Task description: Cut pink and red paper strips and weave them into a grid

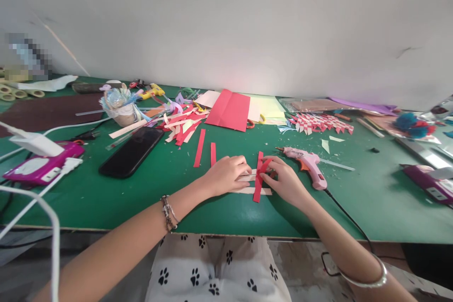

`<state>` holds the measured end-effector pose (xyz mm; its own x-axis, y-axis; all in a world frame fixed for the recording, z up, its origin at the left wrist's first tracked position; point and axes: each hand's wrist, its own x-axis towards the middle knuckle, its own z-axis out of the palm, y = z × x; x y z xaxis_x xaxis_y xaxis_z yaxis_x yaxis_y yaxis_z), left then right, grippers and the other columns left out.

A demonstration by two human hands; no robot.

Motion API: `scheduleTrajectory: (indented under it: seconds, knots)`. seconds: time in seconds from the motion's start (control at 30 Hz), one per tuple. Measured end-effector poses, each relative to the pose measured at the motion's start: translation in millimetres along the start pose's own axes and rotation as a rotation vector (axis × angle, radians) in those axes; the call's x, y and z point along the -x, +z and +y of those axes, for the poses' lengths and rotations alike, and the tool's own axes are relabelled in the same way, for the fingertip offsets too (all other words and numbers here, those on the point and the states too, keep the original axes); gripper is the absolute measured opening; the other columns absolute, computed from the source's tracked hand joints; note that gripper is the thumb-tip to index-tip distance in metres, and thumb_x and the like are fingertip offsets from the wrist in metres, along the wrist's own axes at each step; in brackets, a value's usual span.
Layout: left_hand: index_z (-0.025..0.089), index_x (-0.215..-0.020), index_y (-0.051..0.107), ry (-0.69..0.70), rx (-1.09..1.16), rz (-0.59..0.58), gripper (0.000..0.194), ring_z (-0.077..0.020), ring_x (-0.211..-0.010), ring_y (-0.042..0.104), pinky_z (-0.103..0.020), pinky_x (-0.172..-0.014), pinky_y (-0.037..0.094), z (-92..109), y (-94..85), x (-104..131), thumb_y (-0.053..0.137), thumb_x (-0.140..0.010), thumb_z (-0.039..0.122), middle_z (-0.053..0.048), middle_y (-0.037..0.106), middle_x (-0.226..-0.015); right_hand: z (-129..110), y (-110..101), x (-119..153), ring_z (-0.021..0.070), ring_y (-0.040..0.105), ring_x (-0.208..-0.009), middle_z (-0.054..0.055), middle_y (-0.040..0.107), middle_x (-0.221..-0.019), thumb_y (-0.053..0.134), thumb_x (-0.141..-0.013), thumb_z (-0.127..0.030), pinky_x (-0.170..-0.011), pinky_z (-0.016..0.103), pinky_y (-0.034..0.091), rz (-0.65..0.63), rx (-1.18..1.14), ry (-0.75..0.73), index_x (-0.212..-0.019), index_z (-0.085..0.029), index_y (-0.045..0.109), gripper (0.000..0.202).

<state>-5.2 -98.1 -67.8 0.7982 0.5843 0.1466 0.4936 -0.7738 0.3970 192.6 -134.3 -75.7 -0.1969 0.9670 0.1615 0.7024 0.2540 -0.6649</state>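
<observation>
My left hand (pixel 227 176) is closed over cream paper strips (pixel 267 191) that lie crosswise on the green table, its fingers pressing on their left part. A red paper strip (pixel 257 193) crosses these strips at a steep angle. My right hand (pixel 288 181) pinches a folded-over piece of red paper strip (pixel 264 166) where it meets the crossing one; the fingers partly hide the join. Left of my left hand lie a long loose red strip (pixel 200 147) and a shorter one (pixel 213 153). A pink hot glue gun (pixel 307 163) rests to the right of my right hand.
A black phone (pixel 131 152) lies at the left, near a purple power strip (pixel 44 163) with white cables. Behind are cut strips (pixel 187 125), a folded red sheet (pixel 230 109) and a red-and-white woven paper piece (pixel 320 123). The glue gun's cord (pixel 348 219) crosses the front edge.
</observation>
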Motion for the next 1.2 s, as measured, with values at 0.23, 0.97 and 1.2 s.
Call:
scheduleTrajectory:
  seconds: [0.23,0.97,1.2]
  knots:
    - [0.017,-0.091,0.056,-0.016,-0.020,0.011,0.015,-0.0163,-0.080,0.058,-0.029,-0.072,0.037,-2,5.2,-3,0.053,-0.083,0.030,-0.002,0.058,-0.094,-4,-5,-6,0.0225,0.053,-0.101,0.010,0.052,-0.115,0.046,-0.074,-0.016,-0.062,0.029,0.045,-0.105,0.031,-0.056,-0.067,-0.019,0.054,0.011]
    - [0.024,-0.105,0.057,0.023,-0.072,-0.013,0.027,-0.0153,-0.082,0.057,-0.027,-0.069,0.036,-8,10.8,-2,0.035,-0.091,0.034,-0.002,0.054,-0.095,-4,-11,-29,0.0232,0.044,-0.114,0.005,0.054,-0.081,0.049,-0.068,-0.009,-0.072,0.029,0.045,-0.304,0.087,-0.191,-0.061,-0.021,0.049,0.014]
    - [0.023,-0.106,0.056,0.028,-0.066,-0.012,0.024,-0.0158,-0.086,0.055,-0.028,-0.074,0.033,-8,11.5,-2,0.039,-0.091,0.031,-0.002,0.054,-0.096,0,-2,-27,0.0123,0.049,-0.063,0.000,0.049,-0.075,0.046,-0.068,-0.009,-0.059,0.025,0.042,-0.133,0.006,-0.116,-0.080,-0.020,0.045,0.016]
